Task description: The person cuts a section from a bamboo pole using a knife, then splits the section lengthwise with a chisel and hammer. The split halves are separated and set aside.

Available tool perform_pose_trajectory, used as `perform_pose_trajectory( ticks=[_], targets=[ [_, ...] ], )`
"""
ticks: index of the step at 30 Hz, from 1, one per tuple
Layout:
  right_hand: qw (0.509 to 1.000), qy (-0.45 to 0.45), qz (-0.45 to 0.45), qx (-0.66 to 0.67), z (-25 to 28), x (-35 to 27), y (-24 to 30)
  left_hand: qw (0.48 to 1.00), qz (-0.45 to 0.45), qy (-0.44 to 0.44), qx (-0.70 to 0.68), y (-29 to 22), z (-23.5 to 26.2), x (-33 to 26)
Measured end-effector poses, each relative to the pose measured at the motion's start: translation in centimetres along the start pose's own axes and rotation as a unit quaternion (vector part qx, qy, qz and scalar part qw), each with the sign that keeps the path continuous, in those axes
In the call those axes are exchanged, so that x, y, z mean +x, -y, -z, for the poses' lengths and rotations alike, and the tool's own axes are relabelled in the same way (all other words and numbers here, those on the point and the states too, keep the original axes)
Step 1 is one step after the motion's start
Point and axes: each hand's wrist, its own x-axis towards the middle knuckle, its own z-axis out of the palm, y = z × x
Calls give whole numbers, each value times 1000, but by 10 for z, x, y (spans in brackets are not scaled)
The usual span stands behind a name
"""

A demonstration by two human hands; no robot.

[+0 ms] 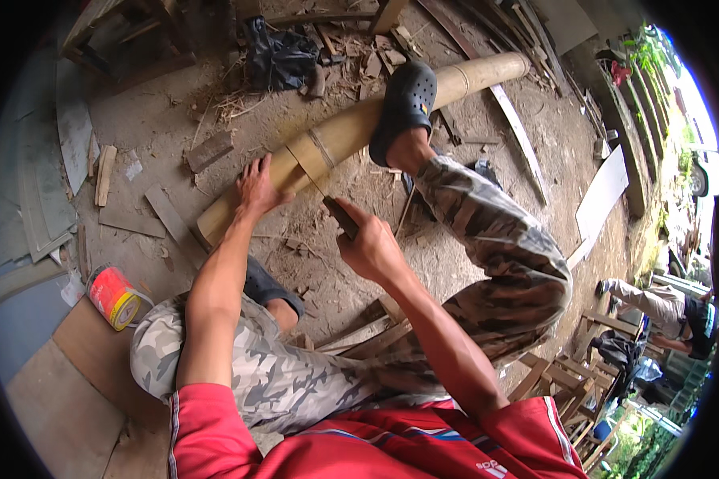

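Note:
A thick tan bamboo pole [347,132] lies slantwise on the dirt floor, its near left end by my left forearm. My left hand [257,188] grips the pole left of a thin dark cut line, fingers over the far side and thumb toward me. My right hand [371,246] is closed round the dark handle of a handsaw [341,217]. The saw's narrow blade reaches up to the pole at the cut line, just left of a ringed joint; how deep it sits cannot be seen. My foot in a dark clog [407,108] presses on the pole farther right.
A red and yellow can [116,297] lies tipped at the left beside boards and sheets. A black plastic bag [278,56] and wood scraps lie beyond the pole. Long wood strips [519,140] are at the right. Another person [671,311] bends among timber at the far right.

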Motion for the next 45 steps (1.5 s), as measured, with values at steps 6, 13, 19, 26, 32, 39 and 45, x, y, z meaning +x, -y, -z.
perform_pose_trajectory(
  ticks=[6,13,19,26,32,39,45],
  targets=[
    [995,47,-81,19,11,-16,24,998,39,58,-4,-8,-7,-16],
    [999,12,-33,42,1,-7,-4,998,53,29,-17,-3,-14,-13],
    [997,-13,-43,68,-53,36,-45,999,45,10,-9,2,-24,-9],
    [998,5,-40,47,-9,-21,2,996,55,71,13,21,3,8],
    [998,-5,19,63,-23,-8,-44,998,55,23,23,10,6,-3],
    [996,4,-49,70,-58,54,-40,998,38,49,17,0,3,-3],
    [997,32,-61,44,1,-33,-5,997,53,53,19,11,-4,0]
  ],
)
